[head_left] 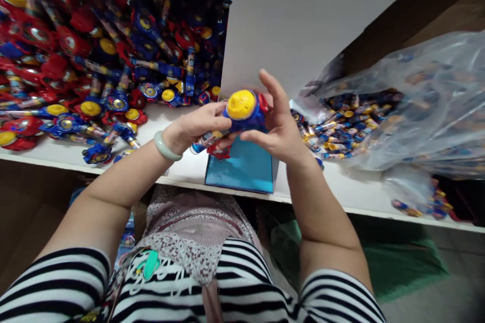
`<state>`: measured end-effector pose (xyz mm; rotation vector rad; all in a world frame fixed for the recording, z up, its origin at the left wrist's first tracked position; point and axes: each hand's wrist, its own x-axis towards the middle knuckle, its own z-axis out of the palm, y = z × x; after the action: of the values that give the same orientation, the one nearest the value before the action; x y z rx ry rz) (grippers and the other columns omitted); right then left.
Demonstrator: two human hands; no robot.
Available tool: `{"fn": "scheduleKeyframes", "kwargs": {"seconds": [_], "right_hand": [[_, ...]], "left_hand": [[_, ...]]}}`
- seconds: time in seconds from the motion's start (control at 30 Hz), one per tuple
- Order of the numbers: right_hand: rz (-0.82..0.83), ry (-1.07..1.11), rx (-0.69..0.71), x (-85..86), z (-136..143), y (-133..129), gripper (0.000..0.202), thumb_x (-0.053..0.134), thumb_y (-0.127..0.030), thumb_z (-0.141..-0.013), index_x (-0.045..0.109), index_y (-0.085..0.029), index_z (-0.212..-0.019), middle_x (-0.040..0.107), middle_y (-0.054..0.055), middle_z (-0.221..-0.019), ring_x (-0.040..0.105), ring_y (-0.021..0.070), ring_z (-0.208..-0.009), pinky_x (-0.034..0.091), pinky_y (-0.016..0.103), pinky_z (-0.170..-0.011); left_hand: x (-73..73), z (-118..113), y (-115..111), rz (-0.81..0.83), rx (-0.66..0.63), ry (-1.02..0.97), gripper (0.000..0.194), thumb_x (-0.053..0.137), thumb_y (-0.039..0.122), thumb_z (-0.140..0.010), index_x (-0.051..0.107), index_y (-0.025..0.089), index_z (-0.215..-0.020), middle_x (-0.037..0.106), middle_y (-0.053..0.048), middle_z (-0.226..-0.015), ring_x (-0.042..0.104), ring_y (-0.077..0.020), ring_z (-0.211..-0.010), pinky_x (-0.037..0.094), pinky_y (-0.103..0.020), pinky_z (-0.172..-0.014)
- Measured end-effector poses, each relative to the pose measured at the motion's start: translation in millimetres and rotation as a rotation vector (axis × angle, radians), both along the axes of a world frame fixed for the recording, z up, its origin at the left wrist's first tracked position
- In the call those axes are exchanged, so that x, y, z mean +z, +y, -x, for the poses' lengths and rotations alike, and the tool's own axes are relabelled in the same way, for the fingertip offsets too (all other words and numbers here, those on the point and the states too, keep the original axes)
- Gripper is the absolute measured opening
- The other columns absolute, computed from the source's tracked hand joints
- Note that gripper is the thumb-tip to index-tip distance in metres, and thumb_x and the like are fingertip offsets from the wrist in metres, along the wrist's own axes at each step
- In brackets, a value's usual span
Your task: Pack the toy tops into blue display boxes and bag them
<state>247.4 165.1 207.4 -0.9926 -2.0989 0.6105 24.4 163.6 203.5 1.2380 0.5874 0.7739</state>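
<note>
white table (341,184), front edge crossing below mid-frame, toy heap (109,60) filling upper left, clear plastic bag (424,91) at right, white surface showing between bag and blue box (238,169) — box at the near edge, right hand (280,128) with thumb and forefinger spread, left hand (197,123) pinching a yellow-domed toy (244,106) — mid-frame, above the box

I am counting two hands at mid-frame, one left hand (199,123) and one right hand (282,128), with one yellow-topped toy (244,110) between. I am seeing one bracelet (166,147), one blue box (240,167) lower centre, and one clear bag (435,73) at right. Piled toys (108,46), upper left, are defying my count.
</note>
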Motion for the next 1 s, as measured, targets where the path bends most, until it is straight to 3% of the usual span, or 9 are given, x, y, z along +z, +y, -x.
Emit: {"fn": "scheduleKeyframes", "kwargs": {"seconds": [0.13, 0.27, 0.37, 0.47, 0.53, 0.67, 0.77, 0.83, 1.0], "right_hand": [[0.094, 0.158, 0.115, -8.3, 24, -7, 0.096, 0.073, -0.075, -0.066, 0.039, -0.029, -0.143, 0.049, 0.009, -0.144, 0.047, 0.0334, -0.138, 0.046, 0.054, -0.113], [0.004, 0.454, 0.268, -27.4, 34, -10, 0.084, 0.075, -0.072, -0.066, 0.041, -0.032, -0.131, 0.056, 0.006, -0.132, 0.059, 0.0289, -0.126, 0.053, 0.051, -0.107], [-0.104, 0.589, 0.221, -25.0, 25, -15, 0.076, 0.076, -0.068, -0.069, 0.039, -0.035, -0.126, 0.059, 0.004, -0.125, 0.062, 0.0268, -0.121, 0.055, 0.051, -0.103], [-0.246, 0.487, -0.107, -23.4, -8, -14, 0.075, 0.074, -0.067, -0.073, 0.041, -0.032, -0.131, 0.056, 0.007, -0.129, 0.059, 0.0290, -0.125, 0.050, 0.054, -0.107], [-0.316, 0.354, -0.277, -33.8, -34, -11, 0.073, 0.072, -0.064, -0.077, 0.044, -0.030, -0.134, 0.055, 0.009, -0.131, 0.058, 0.0301, -0.125, 0.048, 0.055, -0.108], [-0.297, 0.106, -0.331, -74.7, -53, -2, 0.056, 0.069, -0.056, -0.083, 0.053, -0.027, -0.129, 0.062, 0.010, -0.123, 0.059, 0.0298, -0.120, 0.048, 0.055, -0.106], [-0.246, 0.007, -0.290, -93.3, -40, 0, 0.052, 0.066, -0.052, -0.086, 0.053, -0.026, -0.130, 0.061, 0.010, -0.126, 0.057, 0.0299, -0.122, 0.048, 0.053, -0.107], [-0.214, -0.053, -0.259, -92.3, -29, -1, 0.050, 0.066, -0.046, -0.087, 0.053, -0.027, -0.131, 0.059, 0.011, -0.129, 0.056, 0.0297, -0.125, 0.047, 0.051, -0.109], [-0.113, -0.223, -0.137, -69.1, -21, -1, 0.046, 0.065, -0.033, -0.087, 0.055, -0.027, -0.131, 0.055, 0.010, -0.134, 0.054, 0.0299, -0.128, 0.045, 0.049, -0.112]], "left_hand": [[-6.0, -7, -13, 0.068, -0.123, -0.012, 0.070, 0.071, 0.082, -0.062, 0.060, 0.015, -0.079, 0.055, -0.002, -0.050, 0.042, -0.0104, -0.029, 0.033, -0.024, -0.030], [-9.6, -14, -22, 0.043, -0.209, 0.037, 0.083, 0.045, 0.095, -0.069, 0.061, 0.014, -0.075, 0.051, -0.002, -0.047, 0.039, -0.0097, -0.029, 0.032, -0.024, -0.028], [-9.6, -8, -22, -0.147, -0.017, 0.150, 0.070, 0.044, 0.082, -0.085, 0.064, 0.014, -0.083, 0.060, -0.004, -0.062, 0.053, -0.0111, -0.045, 0.044, -0.023, -0.040], [-24.0, 15, -22, -0.479, 0.405, 0.247, 0.046, 0.066, 0.060, -0.086, 0.064, 0.017, -0.101, 0.064, -0.004, -0.084, 0.062, -0.0122, -0.071, 0.053, -0.022, -0.061], [-43.3, 32, -24, -0.660, 0.535, 0.338, 0.041, 0.075, 0.048, -0.083, 0.064, 0.019, -0.109, 0.063, -0.003, -0.091, 0.061, -0.0125, -0.078, 0.053, -0.023, -0.066], [-80.3, 36, -34, -0.916, 0.441, 0.455, 0.034, 0.075, 0.036, -0.085, 0.065, 0.020, -0.114, 0.061, -0.006, -0.099, 0.059, -0.0136, -0.081, 0.054, -0.026, -0.067], [-90.1, 19, -38, -1.058, 0.474, 0.475, 0.025, 0.068, 0.030, -0.091, 0.066, 0.021, -0.115, 0.060, -0.009, -0.103, 0.060, -0.0184, -0.093, 0.055, -0.033, -0.078], [-90.1, 10, -38, -1.101, 0.477, 0.506, 0.025, 0.066, 0.028, -0.092, 0.065, 0.021, -0.117, 0.060, -0.010, -0.105, 0.060, -0.0204, -0.097, 0.055, -0.036, -0.083], [-89.0, 6, -41, -1.092, 0.469, 0.484, 0.028, 0.065, 0.030, -0.093, 0.064, 0.021, -0.119, 0.059, -0.011, -0.107, 0.059, -0.0199, -0.098, 0.055, -0.035, -0.083]]}}
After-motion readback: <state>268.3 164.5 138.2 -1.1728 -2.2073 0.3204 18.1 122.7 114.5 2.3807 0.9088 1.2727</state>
